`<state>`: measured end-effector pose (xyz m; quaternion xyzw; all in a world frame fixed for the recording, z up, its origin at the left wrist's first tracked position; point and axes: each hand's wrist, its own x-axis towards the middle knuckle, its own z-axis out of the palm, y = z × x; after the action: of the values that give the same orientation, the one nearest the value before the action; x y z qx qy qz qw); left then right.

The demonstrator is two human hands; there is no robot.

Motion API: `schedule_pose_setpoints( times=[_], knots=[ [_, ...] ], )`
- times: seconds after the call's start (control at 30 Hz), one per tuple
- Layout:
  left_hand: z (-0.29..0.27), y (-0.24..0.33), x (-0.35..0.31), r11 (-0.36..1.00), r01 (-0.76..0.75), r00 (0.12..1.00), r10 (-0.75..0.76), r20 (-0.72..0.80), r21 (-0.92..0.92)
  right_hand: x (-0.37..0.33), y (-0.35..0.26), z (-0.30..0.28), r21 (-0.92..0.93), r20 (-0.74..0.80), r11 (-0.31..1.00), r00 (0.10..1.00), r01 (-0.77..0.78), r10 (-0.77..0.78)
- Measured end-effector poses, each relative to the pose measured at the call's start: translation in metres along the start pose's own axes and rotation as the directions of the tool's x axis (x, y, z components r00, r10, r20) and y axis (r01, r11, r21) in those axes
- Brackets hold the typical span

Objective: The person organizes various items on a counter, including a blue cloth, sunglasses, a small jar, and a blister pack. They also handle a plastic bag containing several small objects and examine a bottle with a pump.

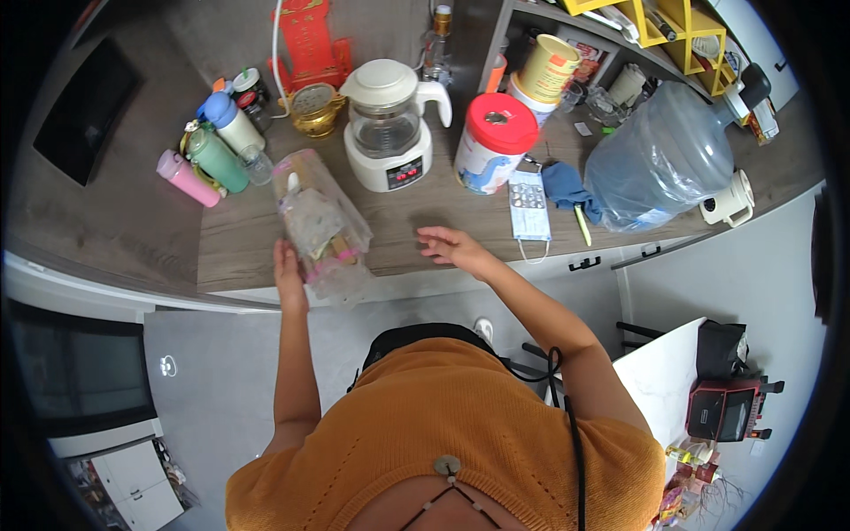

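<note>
My right hand (453,248) spread and empty, the grip of my left hand (289,279) unclear, I'd brace both sides of the plastic package (314,221) left of the kettle (388,164).

orange knit top (425,398), round pendant (447,465)

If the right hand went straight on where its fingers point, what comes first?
Likely the clear plastic package beside the left hand, though how high the right hand hovers is unclear.

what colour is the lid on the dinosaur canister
The canister lid is red, best seen in the head view.
</note>
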<state>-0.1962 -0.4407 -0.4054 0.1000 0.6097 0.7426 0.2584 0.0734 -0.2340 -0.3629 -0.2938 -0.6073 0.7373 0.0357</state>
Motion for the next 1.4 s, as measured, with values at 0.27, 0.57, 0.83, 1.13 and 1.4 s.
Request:
schedule_pose_setpoints(
  times=[0.27, 0.57, 0.83, 1.13, 1.4],
  knots=[
    [0.037, 0.018, -0.022, 0.936, -0.266, 0.924, 0.316, -0.216, 0.229, -0.051, -0.001, -0.084, -0.009, -0.126, 0.999, 0.991, 0.052, -0.053],
    [0.170, 0.012, -0.098, 0.695, -0.562, 0.799, 0.596, 0.077, 0.448, -0.091, 0.035, -0.202, -0.582, -0.527, 0.795, 0.664, 0.171, -0.530],
    [0.301, -0.034, -0.137, 0.668, -0.646, 0.744, 0.441, 0.503, 0.370, -0.093, 0.009, -0.260, -0.917, -0.399, 0.265, 0.648, -0.299, -0.649],
    [0.351, -0.064, -0.167, 0.743, -0.537, 0.801, 0.301, 0.518, 0.398, -0.073, -0.006, -0.296, -0.941, -0.337, 0.206, 0.709, -0.267, -0.620],
    [0.357, -0.063, -0.168, 0.772, -0.449, 0.855, 0.226, 0.466, 0.450, -0.088, -0.049, -0.286, -0.890, -0.315, 0.407, 0.367, 0.207, -0.875]
  ],
)
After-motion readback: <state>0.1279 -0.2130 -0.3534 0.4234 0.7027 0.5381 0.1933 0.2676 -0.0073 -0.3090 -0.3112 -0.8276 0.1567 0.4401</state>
